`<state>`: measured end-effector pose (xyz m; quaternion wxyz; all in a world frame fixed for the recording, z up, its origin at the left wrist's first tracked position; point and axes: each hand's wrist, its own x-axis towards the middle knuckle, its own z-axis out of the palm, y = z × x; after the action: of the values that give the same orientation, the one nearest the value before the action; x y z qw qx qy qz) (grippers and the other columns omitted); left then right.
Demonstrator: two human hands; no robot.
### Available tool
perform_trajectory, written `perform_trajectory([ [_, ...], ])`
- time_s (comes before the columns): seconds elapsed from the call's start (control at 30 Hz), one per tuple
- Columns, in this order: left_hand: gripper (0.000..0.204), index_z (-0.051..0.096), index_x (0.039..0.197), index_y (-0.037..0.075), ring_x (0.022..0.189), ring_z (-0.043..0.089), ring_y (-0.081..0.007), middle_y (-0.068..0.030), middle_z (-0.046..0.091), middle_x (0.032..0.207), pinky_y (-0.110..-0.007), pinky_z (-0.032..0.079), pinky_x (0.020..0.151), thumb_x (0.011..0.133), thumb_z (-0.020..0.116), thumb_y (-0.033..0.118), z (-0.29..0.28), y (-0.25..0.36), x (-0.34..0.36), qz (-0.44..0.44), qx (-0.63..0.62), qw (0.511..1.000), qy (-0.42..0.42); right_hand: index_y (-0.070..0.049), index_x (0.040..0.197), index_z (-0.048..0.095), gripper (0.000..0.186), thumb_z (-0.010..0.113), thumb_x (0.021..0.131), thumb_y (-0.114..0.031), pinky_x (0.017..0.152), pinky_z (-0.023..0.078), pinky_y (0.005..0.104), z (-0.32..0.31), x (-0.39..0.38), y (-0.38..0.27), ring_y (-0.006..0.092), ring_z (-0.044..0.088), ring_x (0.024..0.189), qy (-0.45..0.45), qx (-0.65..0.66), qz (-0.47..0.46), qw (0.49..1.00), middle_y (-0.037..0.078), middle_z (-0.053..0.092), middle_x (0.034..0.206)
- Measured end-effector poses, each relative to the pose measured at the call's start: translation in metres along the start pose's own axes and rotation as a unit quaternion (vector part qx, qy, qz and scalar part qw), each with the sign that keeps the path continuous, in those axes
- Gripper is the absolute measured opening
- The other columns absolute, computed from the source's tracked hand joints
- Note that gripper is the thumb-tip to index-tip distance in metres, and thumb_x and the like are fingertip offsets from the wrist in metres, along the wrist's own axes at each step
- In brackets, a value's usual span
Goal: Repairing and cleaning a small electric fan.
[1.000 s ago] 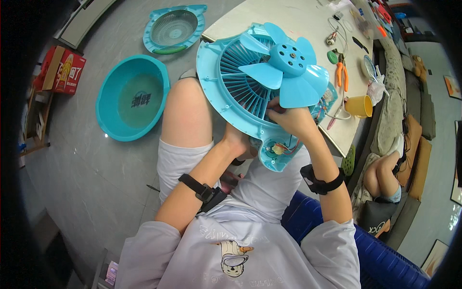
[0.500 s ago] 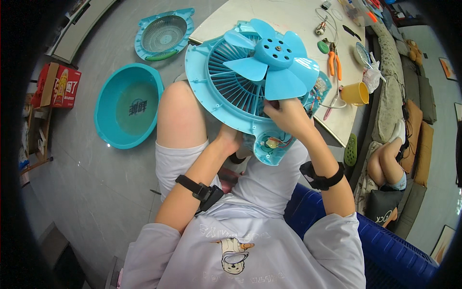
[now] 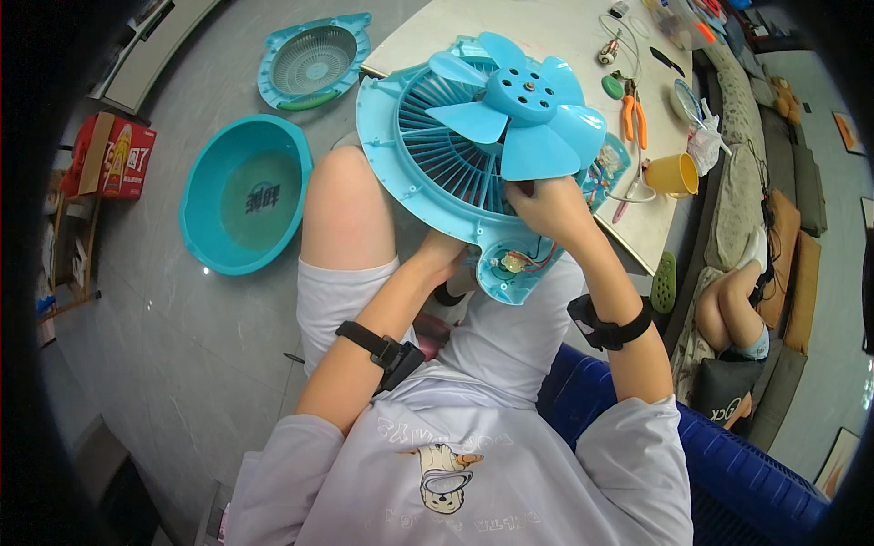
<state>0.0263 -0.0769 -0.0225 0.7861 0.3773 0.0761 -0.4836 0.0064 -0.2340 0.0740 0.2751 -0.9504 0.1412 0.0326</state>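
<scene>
Left hand: your left hand [image 3: 444, 247] goes under the fan housing [image 3: 382, 164] at its 7 o'clock; its fingers are hidden, so I cannot tell whether they are spread or gripping.
Right hand: your right hand [image 3: 548, 207] bends its fingers in at the housing's 5 o'clock, beside the slats [image 3: 451, 164] — a blade covers the fingertips, and whether they pinch anything I cannot tell.
Fan: the housing sits at 12 to 1 o'clock over your knees, its blades [image 3: 537, 146] facing up and masking part of the slats.
Sofa: at 3 o'clock, a person's bare legs [image 3: 728, 309] show; the rest is hard to make out.
Basin: the round-cornered turquoise basin [image 3: 193, 214], near 10 o'clock, holds what looks like shallow water over a dark printed mark.
Pod: the housing's pod [image 3: 519, 295], at its 6 o'clock, contains a small yellowish part and thin wires (too fine to trace).
Cup: at 2 o'clock, the yellow cup [image 3: 672, 175] keeps its contents out of sight.
Grille: at 11 o'clock on the glossy grey floor [image 3: 182, 337] lies a round, finely slotted grille [image 3: 314, 65].
Plastic: smooth, pale blue blades, broad and rounded; a ribbed, dark blue crate-like piece [image 3: 719, 464] at 4 o'clock.
</scene>
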Motion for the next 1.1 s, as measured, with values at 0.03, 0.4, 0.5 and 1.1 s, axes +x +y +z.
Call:
perform_trajectory([
  [0.03,0.038,0.045,0.132,0.009,0.113,0.053,-0.0168,-0.0061,0.056,0.122,-0.037,0.042,0.096,0.099,0.048,0.028,-0.001,0.000,0.000,0.000,0.005,1.000,-0.004,-0.002,0.097,0.063,0.026,0.066,0.077,-0.018,0.069,0.049,0.0426,-0.001,-0.001,-0.002,0.0364,0.064,0.082,0.014,0.013,0.012,1.000,0.019,0.066,0.089],
  [0.4,0.032,0.056,0.116,0.003,0.095,0.061,-0.0156,-0.0092,0.063,0.108,-0.034,0.050,0.082,0.087,0.065,0.016,-0.008,-0.010,0.010,0.059,0.203,0.977,-0.025,0.001,0.101,0.059,0.030,0.068,0.075,-0.009,0.066,0.047,0.0327,-0.018,-0.002,0.002,0.0179,0.055,0.070,-0.054,0.132,0.005,0.990,0.011,0.060,0.081],
  [0.5,0.035,0.056,0.118,0.003,0.097,0.061,-0.0170,-0.0106,0.063,0.111,-0.034,0.050,0.083,0.087,0.065,0.017,-0.006,-0.010,0.013,0.131,0.280,0.951,0.031,0.000,0.098,0.060,0.027,0.070,0.075,-0.008,0.066,0.047,0.0315,-0.024,0.002,-0.005,0.0165,0.055,0.071,-0.084,0.073,0.005,0.994,0.009,0.060,0.081],
  [1.1,0.051,0.049,0.127,-0.001,0.104,0.058,-0.0294,-0.0181,0.061,0.111,-0.041,0.046,0.091,0.084,0.064,0.023,-0.033,-0.062,0.055,0.334,0.308,0.889,0.059,-0.002,0.095,0.063,0.028,0.076,0.074,-0.015,0.069,0.050,0.0375,-0.009,0.012,0.003,0.0283,0.062,0.078,0.011,0.022,-0.096,0.995,0.014,0.065,0.087],
])
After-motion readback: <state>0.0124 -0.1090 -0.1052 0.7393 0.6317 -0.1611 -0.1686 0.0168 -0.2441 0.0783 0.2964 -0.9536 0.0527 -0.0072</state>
